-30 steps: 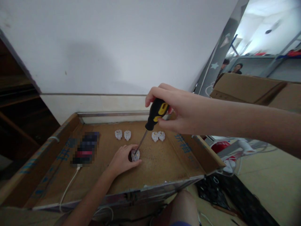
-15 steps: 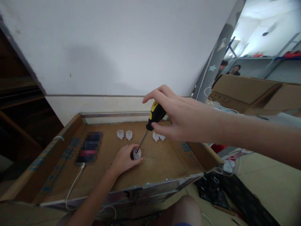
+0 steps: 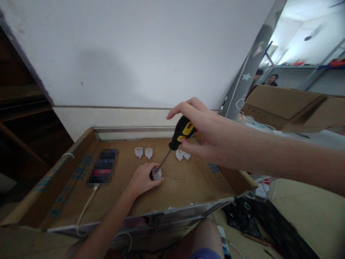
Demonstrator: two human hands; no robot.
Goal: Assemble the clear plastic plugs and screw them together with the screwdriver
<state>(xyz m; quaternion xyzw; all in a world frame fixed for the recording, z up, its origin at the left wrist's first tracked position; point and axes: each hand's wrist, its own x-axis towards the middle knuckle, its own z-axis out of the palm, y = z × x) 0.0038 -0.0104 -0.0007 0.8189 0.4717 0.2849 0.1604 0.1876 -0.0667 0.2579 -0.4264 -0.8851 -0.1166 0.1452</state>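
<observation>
My left hand [image 3: 142,180] rests on the cardboard, its fingers and thumb curled around a small clear plastic plug piece [image 3: 157,174] with metal bits inside. My right hand [image 3: 206,131] grips the black and yellow handle of a screwdriver [image 3: 180,133]. The shaft slants down to the left, and its tip reaches into the plug piece; the exact contact is too small to see. Behind my left hand stand two more clear plug pieces, one on the left [image 3: 138,152] and one beside it [image 3: 148,153]. Another pair of clear pieces [image 3: 179,155] lies partly below my right hand.
A shallow cardboard tray [image 3: 185,187] with raised sides forms the work surface. At its left lies a blurred phone [image 3: 104,167] with a white cable [image 3: 87,208]. A white wall [image 3: 151,54] rises behind. Open cardboard boxes [image 3: 283,104] and two people are off to the right.
The screwdriver handle has turned, so its yellow patches face differently. My right hand has shifted slightly right in view. My left hand keeps its hold on the plug piece.
</observation>
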